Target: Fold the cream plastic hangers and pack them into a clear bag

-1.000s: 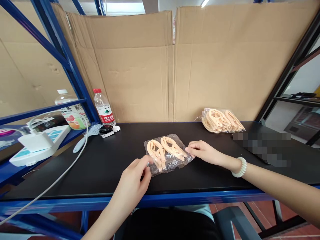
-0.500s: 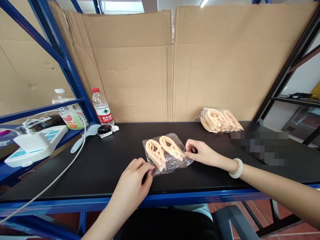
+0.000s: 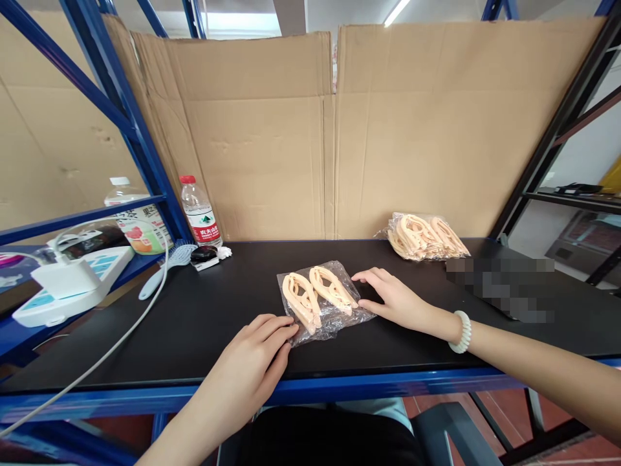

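Observation:
A clear plastic bag (image 3: 324,303) with two peach-coloured plastic clips inside lies flat on the black tabletop (image 3: 204,330). My left hand (image 3: 253,355) rests flat on the table, fingers stretched out, its fingertips touching the bag's near left corner. My right hand (image 3: 394,299), with a white bead bracelet on the wrist, lies open and flat beside the bag's right edge, fingertips at the bag. Neither hand holds anything.
A pile of the same bagged clips (image 3: 427,237) sits at the back right. At the back left stand a water bottle (image 3: 198,210), a blue brush (image 3: 167,266) and a small black object (image 3: 205,255). A white cable (image 3: 121,336) crosses the left. Cardboard sheets (image 3: 330,136) wall the back.
Both hands have let go of the bag's corners and flattened out on the table. The bag now lies smoothed flat.

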{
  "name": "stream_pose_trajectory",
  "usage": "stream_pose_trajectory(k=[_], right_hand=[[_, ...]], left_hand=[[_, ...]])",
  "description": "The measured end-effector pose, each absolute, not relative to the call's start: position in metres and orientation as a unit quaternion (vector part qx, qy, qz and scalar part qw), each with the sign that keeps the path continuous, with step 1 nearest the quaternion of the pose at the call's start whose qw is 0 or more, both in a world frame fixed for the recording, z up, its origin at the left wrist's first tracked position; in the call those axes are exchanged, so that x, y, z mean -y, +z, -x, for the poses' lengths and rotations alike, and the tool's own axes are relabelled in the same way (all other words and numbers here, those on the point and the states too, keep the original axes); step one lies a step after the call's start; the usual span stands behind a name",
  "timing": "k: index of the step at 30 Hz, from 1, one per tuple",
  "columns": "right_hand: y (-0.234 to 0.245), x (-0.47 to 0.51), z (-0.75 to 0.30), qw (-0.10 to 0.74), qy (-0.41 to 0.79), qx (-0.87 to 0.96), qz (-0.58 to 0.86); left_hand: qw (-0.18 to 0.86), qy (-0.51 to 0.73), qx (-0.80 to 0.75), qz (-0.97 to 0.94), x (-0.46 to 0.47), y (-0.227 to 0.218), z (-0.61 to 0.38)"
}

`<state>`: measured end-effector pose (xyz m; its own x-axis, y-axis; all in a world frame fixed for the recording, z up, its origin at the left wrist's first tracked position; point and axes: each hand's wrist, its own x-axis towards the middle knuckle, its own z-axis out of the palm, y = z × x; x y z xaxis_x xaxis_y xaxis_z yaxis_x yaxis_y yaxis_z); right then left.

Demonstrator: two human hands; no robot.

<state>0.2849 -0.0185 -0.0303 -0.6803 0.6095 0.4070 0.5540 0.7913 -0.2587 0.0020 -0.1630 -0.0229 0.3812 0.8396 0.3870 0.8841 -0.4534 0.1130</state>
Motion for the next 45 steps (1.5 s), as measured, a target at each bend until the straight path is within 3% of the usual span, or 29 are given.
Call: stream_pose_trajectory(k=[5,9,13,15,20,24,30,35,40,45], right_hand=[[-0.015,0.021,-0.291,0.208,-0.019,0.943,0.259],[-0.005,0.02,-0.3,0.181,0.023,0.961,0.208],[-0.002,0.028,-0.296,0.253,0.094,0.914,0.304],[0.0,0.042,-0.285,0.266,0.07,0.895,0.35],[0.006,0.081,-0.249,0.183,-0.075,0.918,0.344],[0.004,0.084,-0.238,0.119,-0.049,0.928,0.349],[0.01,0.055,-0.242,0.097,-0.053,0.94,0.322],[0.016,0.003,-0.222,0.067,-0.077,0.97,0.222],[0.021,-0.062,-0.177,0.04,-0.023,0.993,0.109],[0.033,-0.04,-0.157,0.117,-0.076,0.968,0.21]], left_hand=[[0.043,-0.16,0.52,0.838,0.165,-0.014,0.008],[0.018,-0.136,0.481,0.866,0.169,-0.001,0.019],[-0.016,-0.135,0.457,0.879,0.161,0.018,0.024],[-0.031,-0.145,0.443,0.884,0.146,0.024,0.023],[-0.031,-0.129,0.368,0.92,0.09,0.023,0.02],[-0.054,-0.115,0.335,0.933,0.069,0.017,0.022],[-0.039,-0.109,0.375,0.92,0.08,0.013,0.033],[-0.007,-0.116,0.423,0.899,0.102,0.02,0.039],[0.0,-0.143,0.42,0.896,0.126,0.028,0.036],[0.026,-0.154,0.448,0.88,0.129,0.036,0.054]])
